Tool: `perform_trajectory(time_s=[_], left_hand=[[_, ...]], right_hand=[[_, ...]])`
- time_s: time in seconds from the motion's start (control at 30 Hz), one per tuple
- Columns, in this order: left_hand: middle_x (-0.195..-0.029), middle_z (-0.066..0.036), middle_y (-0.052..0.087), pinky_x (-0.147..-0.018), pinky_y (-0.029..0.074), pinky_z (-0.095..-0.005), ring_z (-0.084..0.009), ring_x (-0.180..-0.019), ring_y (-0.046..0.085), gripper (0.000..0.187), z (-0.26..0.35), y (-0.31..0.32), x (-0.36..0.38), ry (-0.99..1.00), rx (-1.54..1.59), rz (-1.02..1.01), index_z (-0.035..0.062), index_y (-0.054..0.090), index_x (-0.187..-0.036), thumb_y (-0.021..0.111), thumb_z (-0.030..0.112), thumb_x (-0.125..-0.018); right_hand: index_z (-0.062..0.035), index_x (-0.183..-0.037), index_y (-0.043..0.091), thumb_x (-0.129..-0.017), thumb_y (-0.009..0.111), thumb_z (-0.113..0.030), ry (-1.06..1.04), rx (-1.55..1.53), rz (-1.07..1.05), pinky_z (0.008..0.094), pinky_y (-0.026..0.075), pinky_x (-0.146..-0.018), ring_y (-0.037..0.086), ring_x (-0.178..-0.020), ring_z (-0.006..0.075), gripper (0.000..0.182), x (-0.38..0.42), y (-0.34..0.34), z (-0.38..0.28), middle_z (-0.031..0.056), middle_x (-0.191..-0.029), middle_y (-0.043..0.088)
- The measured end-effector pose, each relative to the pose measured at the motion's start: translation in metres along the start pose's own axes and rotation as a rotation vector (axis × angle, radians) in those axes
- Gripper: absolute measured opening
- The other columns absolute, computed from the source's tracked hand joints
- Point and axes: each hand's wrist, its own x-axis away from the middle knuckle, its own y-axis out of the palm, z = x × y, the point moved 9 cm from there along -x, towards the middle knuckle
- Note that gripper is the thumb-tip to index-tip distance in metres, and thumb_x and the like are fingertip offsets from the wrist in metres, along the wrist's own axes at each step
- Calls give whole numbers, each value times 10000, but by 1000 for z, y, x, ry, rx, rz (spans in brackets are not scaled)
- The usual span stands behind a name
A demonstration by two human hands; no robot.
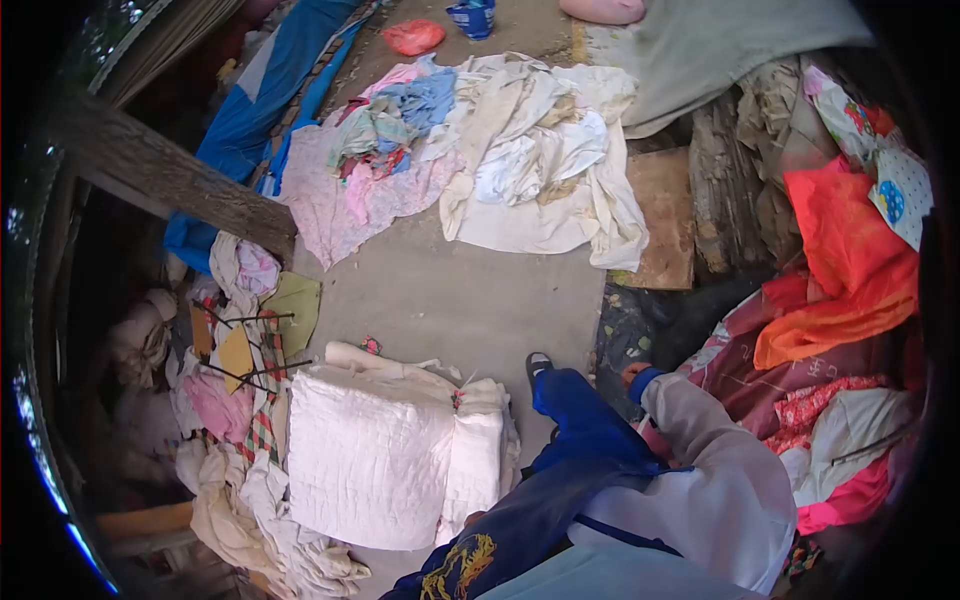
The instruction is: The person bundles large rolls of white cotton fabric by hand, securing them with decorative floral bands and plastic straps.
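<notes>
My right hand [633,374] shows small beyond its blue cuff, beside a maroon cloth [730,385] and a dark patterned cloth [640,325]. Its fingers are too small and shaded to make out. Of my left hand [475,518] only a sliver shows at the right edge of a white quilted pad [370,455]; my sleeve and leg hide the rest. The thick pad lies folded on the floor, with a narrower folded white roll [475,440] along its right side.
Ahead, cream and white cloths [540,160] lie beside a pink floral cloth [320,200] bearing crumpled clothes. A wooden post [180,175] slants in from the left. Piled fabrics [220,405] line the left; an orange-red cloth [840,260] and logs [722,190] stand right.
</notes>
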Motion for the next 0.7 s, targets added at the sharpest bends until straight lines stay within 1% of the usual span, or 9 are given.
perform_trajectory(time_s=[0.07, 0.2, 0.3, 0.47, 0.53, 0.6, 0.63, 0.67, 0.7], left_hand=[[-946, -96, 701, -800, 524, -374, -260, -883, 674, 246, -7, 3, 5, -83, 23, -9, 131, 715, -942, 642, 321, -804], [-914, -87, 703, -793, 525, -375, -259, -872, 676, 242, 12, -11, -22, -186, 71, -5, 142, 721, -916, 641, 337, -796], [-891, -81, 705, -787, 525, -375, -258, -865, 677, 240, 52, -38, -69, -196, 84, -8, 150, 725, -897, 641, 348, -790], [-852, -70, 708, -779, 525, -376, -257, -852, 679, 239, 134, -92, -155, -89, -28, -89, 164, 731, -864, 640, 368, -780], [-836, -65, 709, -775, 526, -376, -257, -847, 680, 239, 173, -131, -187, -31, -68, -11, 169, 734, -852, 640, 376, -777], [-807, -72, 706, -760, 528, -375, -262, -820, 681, 278, 216, -188, -197, -101, 59, 278, 161, 730, -834, 635, 411, -756], [-792, -76, 705, -752, 530, -374, -264, -806, 681, 298, 233, -213, -194, -143, 127, 416, 157, 729, -825, 633, 428, -745], [-797, -97, 703, -741, 529, -381, -285, -791, 678, 304, 247, -233, -195, -196, 221, 397, 151, 728, -830, 630, 420, -727], [-802, -99, 702, -735, 531, -384, -289, -787, 678, 305, 250, -244, -201, -237, 184, 406, 148, 727, -833, 627, 417, -729]], right_hand=[[-9, -911, 650, -853, 644, -239, -71, 125, 20, 360, 512, -576, 595, -601, 204, 238, -32, -14, 10, 76, -749, 653], [-18, -916, 640, -860, 627, -227, 282, 626, -116, 381, 511, -584, 598, -623, 216, 217, -19, -48, 49, 88, -764, 649], [-25, -920, 633, -866, 614, -217, 379, 892, -274, 397, 511, -591, 601, -640, 226, 201, -33, -54, 41, 98, -776, 647], [-36, -927, 621, -875, 593, -201, 326, 1109, -444, 424, 510, -601, 606, -667, 242, 175, -124, -58, -29, 114, -795, 642], [-41, -929, 616, -878, 584, -195, 237, 1192, -472, 435, 510, -606, 608, -678, 248, 165, -186, -66, -83, 120, -802, 641], [-45, -932, 611, -882, 576, -189, 121, 1255, -441, 445, 510, -610, 610, -689, 255, 156, -262, -78, -132, 127, -810, 639], [-48, -933, 608, -884, 572, -185, 162, 1039, -297, 451, 510, -612, 611, -695, 258, 151, -305, -93, -159, 130, -814, 638], [-50, -935, 606, -885, 567, -182, 215, 586, -111, 456, 510, -614, 612, -700, 261, 146, -341, -106, -190, 133, -817, 637], [-52, -936, 603, -887, 563, -179, 231, -193, 105, 461, 509, -616, 613, -706, 264, 142, -367, -110, -223, 136, -821, 636]])
